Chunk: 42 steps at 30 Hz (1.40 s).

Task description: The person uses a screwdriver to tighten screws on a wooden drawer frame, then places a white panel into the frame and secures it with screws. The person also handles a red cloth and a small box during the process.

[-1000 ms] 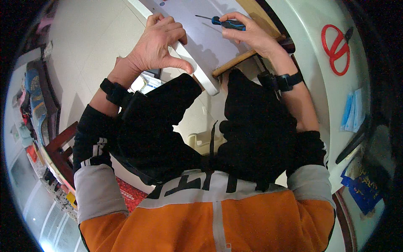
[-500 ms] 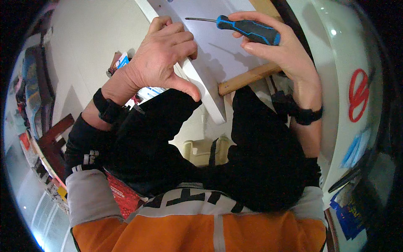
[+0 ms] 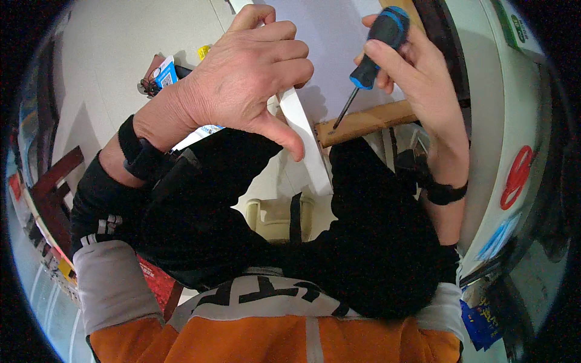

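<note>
My left hand (image 3: 248, 72) curls its fingers over the top of a narrow white board (image 3: 302, 139), the thumb stretched down along its near side. In my right hand (image 3: 417, 72) is a black and blue screwdriver (image 3: 387, 33), held by the handle with its shaft slanting down to the left. Its tip is at the left end of a wooden bar (image 3: 378, 121); whether a screw sits there is too small to tell. The bar meets the white board near my knees. Behind it lies a pale flat panel (image 3: 339, 54), bordered by the board and another wooden strip.
To the right, a white surface carries a red loop-shaped item (image 3: 516, 178) and a blue folded item (image 3: 499, 239). A cream plastic object (image 3: 260, 221) stands between my legs. On the left floor are a blue and white card (image 3: 165, 75) and a dark red frame (image 3: 54, 187).
My right hand has turned the screwdriver from pointing left to pointing downward, its tip now at the wooden bar. My left hand remains on the white board; the view has shifted slightly.
</note>
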Each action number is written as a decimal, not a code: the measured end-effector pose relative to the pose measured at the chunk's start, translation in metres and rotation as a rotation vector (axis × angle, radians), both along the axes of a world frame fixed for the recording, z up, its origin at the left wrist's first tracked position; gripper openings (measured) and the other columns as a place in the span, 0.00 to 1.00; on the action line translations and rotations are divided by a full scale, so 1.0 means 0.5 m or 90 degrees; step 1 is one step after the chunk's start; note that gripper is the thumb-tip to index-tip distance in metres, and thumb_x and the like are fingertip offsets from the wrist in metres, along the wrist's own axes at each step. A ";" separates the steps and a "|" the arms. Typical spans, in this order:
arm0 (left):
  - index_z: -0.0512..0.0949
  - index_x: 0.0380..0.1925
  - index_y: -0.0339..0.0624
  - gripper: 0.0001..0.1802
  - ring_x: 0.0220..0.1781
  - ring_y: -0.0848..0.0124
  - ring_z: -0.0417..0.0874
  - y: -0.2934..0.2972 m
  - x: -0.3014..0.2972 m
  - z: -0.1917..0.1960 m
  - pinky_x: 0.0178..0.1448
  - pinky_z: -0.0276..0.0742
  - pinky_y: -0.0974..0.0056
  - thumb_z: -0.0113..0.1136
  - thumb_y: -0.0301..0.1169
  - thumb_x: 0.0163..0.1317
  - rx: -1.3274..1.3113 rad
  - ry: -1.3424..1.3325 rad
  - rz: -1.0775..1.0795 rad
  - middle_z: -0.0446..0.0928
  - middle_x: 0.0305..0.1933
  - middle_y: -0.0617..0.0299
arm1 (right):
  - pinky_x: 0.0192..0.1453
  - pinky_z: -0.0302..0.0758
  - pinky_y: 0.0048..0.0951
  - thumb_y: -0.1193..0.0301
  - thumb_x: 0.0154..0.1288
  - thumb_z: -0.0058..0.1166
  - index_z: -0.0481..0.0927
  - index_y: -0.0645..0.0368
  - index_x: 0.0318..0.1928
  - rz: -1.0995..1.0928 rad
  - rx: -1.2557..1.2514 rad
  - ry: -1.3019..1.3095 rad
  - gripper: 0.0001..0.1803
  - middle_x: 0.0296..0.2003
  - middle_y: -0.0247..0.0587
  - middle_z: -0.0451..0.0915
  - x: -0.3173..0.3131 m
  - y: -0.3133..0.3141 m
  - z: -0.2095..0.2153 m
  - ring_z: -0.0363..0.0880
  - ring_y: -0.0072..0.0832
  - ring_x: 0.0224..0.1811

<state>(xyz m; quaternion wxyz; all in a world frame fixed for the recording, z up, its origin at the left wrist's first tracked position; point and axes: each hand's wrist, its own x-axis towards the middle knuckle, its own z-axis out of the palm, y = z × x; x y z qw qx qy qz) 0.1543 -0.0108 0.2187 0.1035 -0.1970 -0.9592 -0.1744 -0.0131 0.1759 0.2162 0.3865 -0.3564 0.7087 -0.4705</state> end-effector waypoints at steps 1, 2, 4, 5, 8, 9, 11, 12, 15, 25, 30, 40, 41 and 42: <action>0.73 0.26 0.48 0.42 0.36 0.62 0.69 -0.001 0.001 0.003 0.52 0.59 0.56 0.62 0.75 0.25 -0.005 -0.010 0.003 0.66 0.29 0.64 | 0.31 0.67 0.16 0.61 0.69 0.54 0.73 0.60 0.57 0.007 0.007 0.003 0.22 0.31 0.33 0.78 0.003 -0.006 -0.011 0.69 0.13 0.26; 0.73 0.26 0.48 0.42 0.36 0.62 0.70 -0.001 0.001 0.004 0.53 0.59 0.56 0.63 0.75 0.25 -0.010 -0.020 0.005 0.66 0.29 0.63 | 0.30 0.67 0.15 0.61 0.69 0.54 0.72 0.60 0.58 0.014 0.014 0.007 0.22 0.30 0.33 0.78 0.005 -0.012 -0.022 0.70 0.13 0.26; 0.73 0.24 0.46 0.35 0.32 0.64 0.65 -0.008 0.004 0.006 0.47 0.57 0.57 0.64 0.68 0.39 0.005 -0.052 0.009 0.63 0.26 0.63 | 0.26 0.67 0.16 0.60 0.69 0.55 0.72 0.59 0.54 0.023 0.022 0.033 0.20 0.28 0.32 0.77 0.008 -0.028 -0.049 0.70 0.13 0.23; 0.72 0.24 0.46 0.35 0.32 0.65 0.64 -0.009 0.002 0.002 0.45 0.56 0.57 0.65 0.68 0.41 0.010 -0.034 0.004 0.63 0.26 0.63 | 0.25 0.67 0.16 0.60 0.69 0.55 0.72 0.59 0.52 0.037 0.038 0.040 0.19 0.27 0.32 0.77 0.009 -0.034 -0.061 0.70 0.14 0.22; 0.71 0.22 0.46 0.36 0.31 0.66 0.64 -0.012 -0.009 -0.019 0.45 0.54 0.57 0.64 0.70 0.40 0.020 0.059 -0.021 0.62 0.25 0.64 | 0.23 0.67 0.18 0.61 0.69 0.55 0.72 0.58 0.46 0.071 0.057 0.038 0.15 0.24 0.32 0.76 0.015 -0.048 -0.093 0.70 0.14 0.20; 0.71 0.22 0.46 0.37 0.31 0.66 0.64 -0.012 -0.010 -0.024 0.46 0.54 0.57 0.63 0.71 0.39 0.020 0.082 -0.027 0.62 0.25 0.64 | 0.23 0.67 0.17 0.61 0.69 0.55 0.71 0.58 0.46 0.078 0.066 0.043 0.15 0.24 0.32 0.76 0.016 -0.047 -0.100 0.70 0.14 0.20; 0.71 0.22 0.46 0.37 0.31 0.66 0.64 -0.012 -0.010 -0.028 0.46 0.55 0.57 0.64 0.71 0.39 0.016 0.077 -0.025 0.62 0.25 0.64 | 0.23 0.67 0.17 0.61 0.69 0.56 0.71 0.58 0.47 0.091 0.084 0.052 0.15 0.24 0.32 0.75 0.018 -0.045 -0.111 0.71 0.15 0.21; 0.71 0.22 0.46 0.36 0.31 0.66 0.64 -0.012 -0.010 -0.027 0.46 0.55 0.57 0.64 0.71 0.40 0.014 0.076 -0.026 0.62 0.25 0.64 | 0.24 0.67 0.18 0.61 0.69 0.56 0.71 0.58 0.47 0.094 0.084 0.046 0.16 0.24 0.32 0.76 0.018 -0.043 -0.115 0.71 0.15 0.21; 0.71 0.21 0.47 0.36 0.31 0.66 0.63 -0.011 -0.009 -0.012 0.46 0.54 0.57 0.63 0.71 0.40 -0.003 0.029 -0.019 0.61 0.24 0.64 | 0.25 0.68 0.19 0.61 0.68 0.57 0.71 0.58 0.47 0.110 0.079 0.021 0.16 0.26 0.32 0.77 0.011 -0.045 -0.125 0.72 0.15 0.23; 0.75 0.27 0.48 0.43 0.38 0.61 0.71 0.000 -0.002 0.002 0.54 0.59 0.55 0.63 0.75 0.24 -0.015 -0.014 0.004 0.68 0.29 0.64 | 0.35 0.75 0.23 0.66 0.66 0.54 0.72 0.61 0.44 0.082 0.022 -0.316 0.12 0.30 0.35 0.77 0.048 -0.090 -0.158 0.76 0.20 0.30; 0.76 0.28 0.48 0.43 0.39 0.61 0.71 -0.003 0.000 0.002 0.55 0.59 0.55 0.62 0.75 0.25 -0.046 -0.011 -0.003 0.69 0.30 0.64 | 0.36 0.74 0.25 0.62 0.68 0.53 0.72 0.58 0.46 0.095 0.039 -0.279 0.14 0.25 0.30 0.70 0.066 -0.092 -0.163 0.70 0.21 0.27; 0.77 0.29 0.48 0.43 0.41 0.61 0.74 0.001 0.002 -0.018 0.61 0.58 0.53 0.61 0.76 0.28 -0.107 -0.015 -0.002 0.72 0.31 0.64 | 0.31 0.70 0.31 0.62 0.72 0.48 0.73 0.66 0.47 0.158 0.068 -0.279 0.17 0.30 0.38 0.78 0.044 -0.106 -0.198 0.74 0.27 0.28; 0.77 0.29 0.48 0.42 0.41 0.61 0.74 0.000 0.004 -0.020 0.61 0.59 0.53 0.61 0.76 0.29 -0.105 -0.020 0.001 0.72 0.31 0.64 | 0.31 0.70 0.30 0.62 0.71 0.48 0.74 0.66 0.46 0.153 0.085 -0.226 0.17 0.29 0.38 0.78 0.042 -0.105 -0.201 0.74 0.27 0.27; 0.77 0.29 0.48 0.42 0.41 0.62 0.74 -0.002 0.006 -0.024 0.60 0.59 0.53 0.61 0.76 0.29 -0.103 -0.024 0.006 0.72 0.31 0.64 | 0.30 0.70 0.30 0.62 0.71 0.50 0.74 0.66 0.46 0.145 0.109 -0.194 0.17 0.28 0.38 0.77 0.035 -0.103 -0.201 0.74 0.28 0.26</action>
